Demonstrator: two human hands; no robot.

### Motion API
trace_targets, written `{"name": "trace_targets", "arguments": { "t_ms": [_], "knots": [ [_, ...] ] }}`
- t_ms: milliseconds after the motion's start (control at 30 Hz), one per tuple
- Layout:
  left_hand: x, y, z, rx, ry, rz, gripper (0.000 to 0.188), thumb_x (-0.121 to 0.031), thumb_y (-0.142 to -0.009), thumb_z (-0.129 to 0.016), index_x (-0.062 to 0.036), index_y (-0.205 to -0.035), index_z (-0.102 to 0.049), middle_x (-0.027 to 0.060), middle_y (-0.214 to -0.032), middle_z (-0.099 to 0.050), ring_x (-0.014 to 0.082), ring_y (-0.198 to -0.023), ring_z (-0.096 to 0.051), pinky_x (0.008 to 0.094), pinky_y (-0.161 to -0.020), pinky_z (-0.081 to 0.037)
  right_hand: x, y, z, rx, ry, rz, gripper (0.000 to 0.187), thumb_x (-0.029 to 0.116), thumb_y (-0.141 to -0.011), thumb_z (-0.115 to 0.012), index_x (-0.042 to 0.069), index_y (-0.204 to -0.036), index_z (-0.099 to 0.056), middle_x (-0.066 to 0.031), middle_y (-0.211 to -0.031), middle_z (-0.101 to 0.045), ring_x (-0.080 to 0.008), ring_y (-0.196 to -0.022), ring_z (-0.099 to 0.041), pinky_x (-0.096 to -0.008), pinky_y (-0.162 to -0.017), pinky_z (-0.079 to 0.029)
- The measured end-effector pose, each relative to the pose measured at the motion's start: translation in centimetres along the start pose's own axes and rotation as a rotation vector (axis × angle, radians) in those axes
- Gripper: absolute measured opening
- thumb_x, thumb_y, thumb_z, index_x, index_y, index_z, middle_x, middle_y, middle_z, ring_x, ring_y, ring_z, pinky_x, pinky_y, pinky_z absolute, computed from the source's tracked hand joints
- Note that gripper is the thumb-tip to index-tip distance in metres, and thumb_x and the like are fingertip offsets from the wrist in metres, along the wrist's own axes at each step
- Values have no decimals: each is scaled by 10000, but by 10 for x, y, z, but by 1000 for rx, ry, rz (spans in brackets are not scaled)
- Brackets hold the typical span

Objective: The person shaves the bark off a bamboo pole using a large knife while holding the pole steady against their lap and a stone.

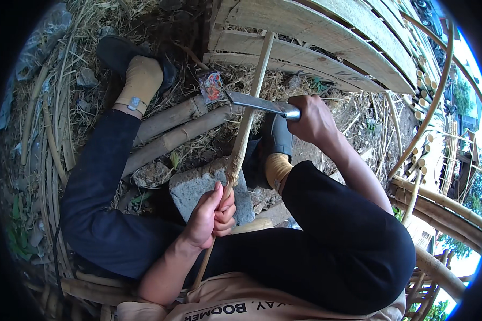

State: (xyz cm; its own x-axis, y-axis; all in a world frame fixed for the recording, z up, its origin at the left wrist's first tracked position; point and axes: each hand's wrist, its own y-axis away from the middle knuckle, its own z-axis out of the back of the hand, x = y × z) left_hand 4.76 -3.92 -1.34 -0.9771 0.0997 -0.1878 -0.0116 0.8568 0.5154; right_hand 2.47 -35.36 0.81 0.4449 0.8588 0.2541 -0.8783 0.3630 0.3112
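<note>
A long, pale bamboo stick [246, 128] runs from my lap up to the wooden slats at the top. My left hand [211, 215] is closed round its lower part, just below a knobby joint. In my right hand [317, 122] is the metal handle of a knife [257, 102] with a broad blade, its tip pointing left. The blade crosses the stick's upper part; whether its edge bites into the wood I cannot tell. Below the joint, the thinner end of the stick passes over my thigh toward my shirt.
A grey stone block [198, 190] sits between my legs, behind the stick. Bamboo poles [182, 131] lie on the straw-covered ground near a colourful wrapper [212, 87]. Wooden slats [305, 27] stand at the top. Cut bamboo [426, 101] is stacked at the right, beside a bent bamboo strip [439, 91].
</note>
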Motion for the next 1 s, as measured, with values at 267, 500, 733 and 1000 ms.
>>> {"name": "trace_targets", "arguments": {
  "t_ms": [267,500,733,1000],
  "knots": [
    [-6,1,-6,-70,-88,38,420,-439,-1096,-384,-180,-766,-360,-90,-553,-249,6,-404,-173,209,-369,-134,-5,-11,1,-113,53,4,190,130,-678,-653,52,-840,-714,-216,-754,-685,-406,-755,-690,-483,-743,-559],
    [-2,5,-2,-35,-48,86,423,-419,-1101,-378,-173,-756,-364,-90,-554,-259,8,-407,-176,211,-372,-140,-30,-23,11,-162,35,-48,212,130,-774,-635,30,-933,-734,-239,-783,-697,-399,-760,-707,-476,-756,-569],
    [-4,8,0,-83,-74,56,398,-378,-1104,-393,-164,-769,-377,-84,-569,-262,11,-423,-174,212,-379,-151,6,14,-6,9,-178,76,206,214,-861,-726,11,-888,-707,-218,-717,-666,-412,-699,-666,-453,-660,-519],
    [-10,15,-6,-45,-58,50,364,-340,-1099,-433,-158,-787,-391,-75,-584,-281,4,-428,-200,211,-376,-157,15,30,10,46,-289,273,262,259,-821,-743,24,-921,-685,-152,-602,-607,-344,-564,-636,-403,-579,-502]
  ]
}}
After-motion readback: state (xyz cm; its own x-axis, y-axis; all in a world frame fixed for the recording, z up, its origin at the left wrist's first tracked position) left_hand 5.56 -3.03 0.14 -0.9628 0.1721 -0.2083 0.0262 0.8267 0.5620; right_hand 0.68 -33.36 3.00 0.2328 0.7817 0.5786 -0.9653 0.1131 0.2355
